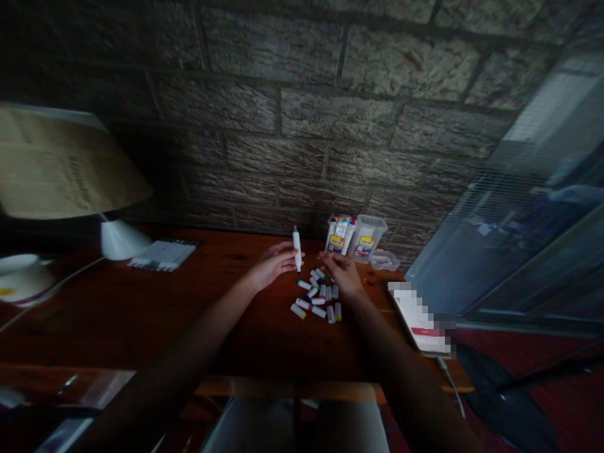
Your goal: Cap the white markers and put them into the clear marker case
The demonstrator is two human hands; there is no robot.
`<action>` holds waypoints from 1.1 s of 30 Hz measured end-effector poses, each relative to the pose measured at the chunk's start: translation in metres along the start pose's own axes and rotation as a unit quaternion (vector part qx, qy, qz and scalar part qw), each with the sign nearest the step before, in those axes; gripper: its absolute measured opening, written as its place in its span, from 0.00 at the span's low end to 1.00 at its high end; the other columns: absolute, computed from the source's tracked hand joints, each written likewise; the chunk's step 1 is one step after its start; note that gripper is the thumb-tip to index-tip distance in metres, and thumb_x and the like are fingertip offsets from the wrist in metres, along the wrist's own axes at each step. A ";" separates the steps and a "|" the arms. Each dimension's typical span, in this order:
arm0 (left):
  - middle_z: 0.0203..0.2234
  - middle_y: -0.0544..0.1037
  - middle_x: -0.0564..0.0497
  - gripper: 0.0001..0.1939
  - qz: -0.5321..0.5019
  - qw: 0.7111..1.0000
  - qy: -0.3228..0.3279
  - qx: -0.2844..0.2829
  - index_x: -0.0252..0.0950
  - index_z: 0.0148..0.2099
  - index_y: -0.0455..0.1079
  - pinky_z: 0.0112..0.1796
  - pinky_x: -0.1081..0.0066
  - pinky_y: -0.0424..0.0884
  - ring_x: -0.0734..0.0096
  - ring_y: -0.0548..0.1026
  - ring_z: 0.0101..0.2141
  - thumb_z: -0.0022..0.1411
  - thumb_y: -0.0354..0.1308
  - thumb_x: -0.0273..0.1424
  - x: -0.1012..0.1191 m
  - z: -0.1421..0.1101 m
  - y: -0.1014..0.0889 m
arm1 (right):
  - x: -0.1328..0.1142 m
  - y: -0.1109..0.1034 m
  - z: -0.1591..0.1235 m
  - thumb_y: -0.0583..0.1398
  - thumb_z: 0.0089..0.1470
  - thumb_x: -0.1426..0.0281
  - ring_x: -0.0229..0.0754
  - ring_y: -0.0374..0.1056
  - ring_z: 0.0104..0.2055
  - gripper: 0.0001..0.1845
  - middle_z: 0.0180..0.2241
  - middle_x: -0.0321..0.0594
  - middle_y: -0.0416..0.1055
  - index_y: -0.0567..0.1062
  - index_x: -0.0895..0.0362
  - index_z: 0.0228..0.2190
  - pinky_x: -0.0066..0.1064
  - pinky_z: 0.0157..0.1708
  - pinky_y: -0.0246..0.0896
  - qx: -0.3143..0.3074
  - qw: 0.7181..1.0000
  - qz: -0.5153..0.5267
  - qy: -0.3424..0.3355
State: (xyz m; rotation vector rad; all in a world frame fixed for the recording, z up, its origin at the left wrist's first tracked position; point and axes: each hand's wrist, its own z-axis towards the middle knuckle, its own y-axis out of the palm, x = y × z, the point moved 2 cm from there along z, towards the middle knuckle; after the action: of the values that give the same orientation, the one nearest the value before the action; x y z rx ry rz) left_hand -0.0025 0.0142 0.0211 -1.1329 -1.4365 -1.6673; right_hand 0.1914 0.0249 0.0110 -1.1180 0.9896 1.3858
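Observation:
My left hand (pixel 274 265) is closed around a white marker (pixel 297 245), held nearly upright above the wooden table. Its upper tip looks uncapped, and a dark tip shows at the lower end. Just to the right, my right hand (pixel 342 274) has its fingers pinched together; whatever may be between them is too small to make out. Below and between both hands lies a loose group of white marker caps (pixel 318 311) with coloured ends. Behind my right hand stands a clear box of markers (pixel 338 234) with coloured tops.
Beside the marker box are another clear plastic box (pixel 371 234) and a small clear lid or tray (pixel 384 260). A row of white markers (pixel 163 255) lies at the left, near a lamp (pixel 121 239) and a white cup (pixel 23 277). A white device with a cable (pixel 419 318) sits by the right edge.

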 end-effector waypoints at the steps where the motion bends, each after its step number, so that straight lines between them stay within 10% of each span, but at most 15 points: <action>1: 0.36 0.81 0.45 0.16 0.001 1.000 0.003 0.000 0.33 0.43 0.70 0.36 0.71 0.73 0.70 0.79 0.32 0.51 0.67 0.28 0.000 0.000 0.000 | 0.001 0.001 0.000 0.65 0.44 0.50 0.33 0.59 0.20 0.21 0.20 0.35 0.68 0.76 0.56 0.22 0.26 0.20 0.52 -0.011 1.000 -0.021 -0.019; 12: 0.30 0.78 0.51 0.20 0.008 1.000 0.023 0.011 0.33 0.38 0.69 0.32 0.72 0.73 0.72 0.77 0.29 0.43 0.72 0.31 -0.001 0.000 0.000 | 0.006 0.005 -0.002 0.61 0.50 0.50 0.34 0.63 0.23 0.21 0.21 0.36 0.70 0.77 0.55 0.23 0.26 0.24 0.58 -0.040 0.991 -0.094 -0.091; 33: 0.32 0.80 0.48 0.17 0.211 0.972 0.049 -0.091 0.33 0.38 0.76 0.36 0.70 0.70 0.69 0.76 0.32 0.48 0.69 0.37 -0.011 -0.006 0.012 | -0.005 0.010 -0.008 0.67 0.43 0.53 0.28 0.52 0.18 0.18 0.19 0.30 0.64 0.77 0.55 0.28 0.23 0.16 0.46 -0.073 0.995 0.071 0.021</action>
State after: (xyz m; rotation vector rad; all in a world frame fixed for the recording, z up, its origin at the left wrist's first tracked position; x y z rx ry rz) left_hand 0.0117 0.0058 0.0164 -1.3285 -0.9134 -1.5431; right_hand 0.1827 0.0146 0.0143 -1.2066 1.0271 1.5755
